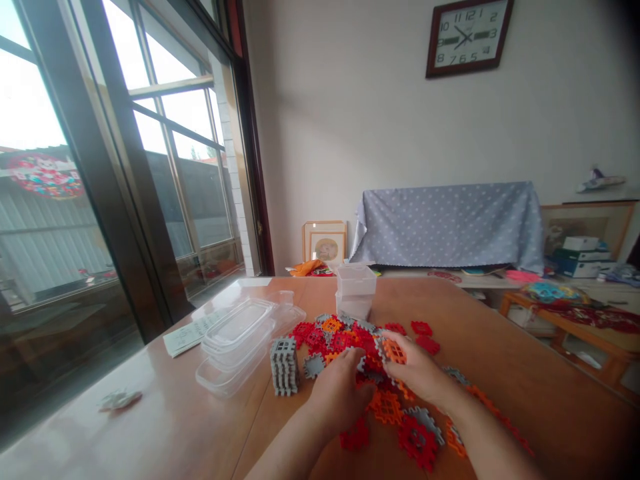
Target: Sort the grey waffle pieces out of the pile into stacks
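A heap of red, orange and grey waffle-shaped plastic tiles (350, 337) lies spread on the brown table (500, 373). My left hand (340, 393) rests on the heap's near side, fingers curled down onto the tiles. My right hand (417, 373) sits beside it, fingers closed round an orange tile (394, 351) with a grey one against it. To the left of my hands a stack of grey tiles (285, 365) stands upright on its edge.
Clear plastic tubs and lids (239, 340) lie left of the heap, with a paper sheet (187, 333) beyond them. Stacked clear containers (355, 290) stand behind the heap. A crumpled white scrap (119, 399) lies near the left edge. A low wooden table (575, 320) stands at right.
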Demonstrator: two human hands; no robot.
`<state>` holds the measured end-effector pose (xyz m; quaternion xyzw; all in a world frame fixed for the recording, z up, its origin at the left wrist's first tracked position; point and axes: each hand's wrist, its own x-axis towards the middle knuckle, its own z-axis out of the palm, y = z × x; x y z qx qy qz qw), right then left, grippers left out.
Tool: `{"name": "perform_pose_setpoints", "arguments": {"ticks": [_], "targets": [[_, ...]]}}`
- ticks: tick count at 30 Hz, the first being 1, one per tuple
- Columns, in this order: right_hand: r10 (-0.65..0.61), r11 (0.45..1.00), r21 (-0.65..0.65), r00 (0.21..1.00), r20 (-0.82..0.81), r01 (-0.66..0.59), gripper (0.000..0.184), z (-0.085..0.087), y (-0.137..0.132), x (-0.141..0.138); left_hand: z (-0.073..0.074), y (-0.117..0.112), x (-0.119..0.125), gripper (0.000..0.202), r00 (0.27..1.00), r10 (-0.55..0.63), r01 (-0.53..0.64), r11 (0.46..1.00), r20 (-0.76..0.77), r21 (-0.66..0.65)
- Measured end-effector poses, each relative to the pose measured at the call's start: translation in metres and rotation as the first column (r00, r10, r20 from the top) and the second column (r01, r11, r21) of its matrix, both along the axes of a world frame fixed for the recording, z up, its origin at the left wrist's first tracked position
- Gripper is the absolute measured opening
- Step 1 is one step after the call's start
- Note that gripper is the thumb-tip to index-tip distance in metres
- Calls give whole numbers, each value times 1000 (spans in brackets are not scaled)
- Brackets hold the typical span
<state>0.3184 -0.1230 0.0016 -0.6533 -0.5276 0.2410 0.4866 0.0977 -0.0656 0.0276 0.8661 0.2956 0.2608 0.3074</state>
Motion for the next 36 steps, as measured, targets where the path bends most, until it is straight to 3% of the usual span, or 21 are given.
{"name": "perform_pose_setpoints", "arguments": {"ticks": [4, 10, 13, 15, 18, 22, 25, 33, 36], "targets": [[97, 995, 50, 880, -465, -83, 60, 20, -8, -16, -21, -1, 7, 69, 979, -10, 52, 978, 201, -202], [154, 988, 117, 631, -761, -101, 49, 24, -5, -35, -34, 0, 16, 83, 897, -43, 273, 835, 439, -477], [252, 968, 208, 530, -810, -142, 33, 19, -1, -43, -38, 4, 19, 71, 870, -12, 297, 811, 493, -504], [261, 965, 214, 472, -842, -153, 23, 16, 2, -46, -40, 7, 20, 53, 870, -3, 278, 829, 494, -486], [221, 974, 174, 428, -876, -146, 22, 11, 6, -46, -44, 11, 20, 28, 888, -1, 227, 870, 459, -438], [150, 988, 148, 545, -825, -47, 30, 8, 7, -43, -42, 13, 18, 13, 912, 12, 172, 897, 410, -408], [94, 992, 128, 647, -757, 5, 41, 10, 6, -42, -34, 13, 15, 17, 908, 39, 167, 878, 416, -448], [-18, 980, 166, 883, -470, 109, 50, 16, 4, -38, -21, 9, 4, 37, 847, 243, 194, 687, 473, -701], [-45, 975, 198, 961, -272, 102, 48, 17, -1, -39, -16, 8, 1, 45, 817, 294, 207, 654, 496, -727]]}}
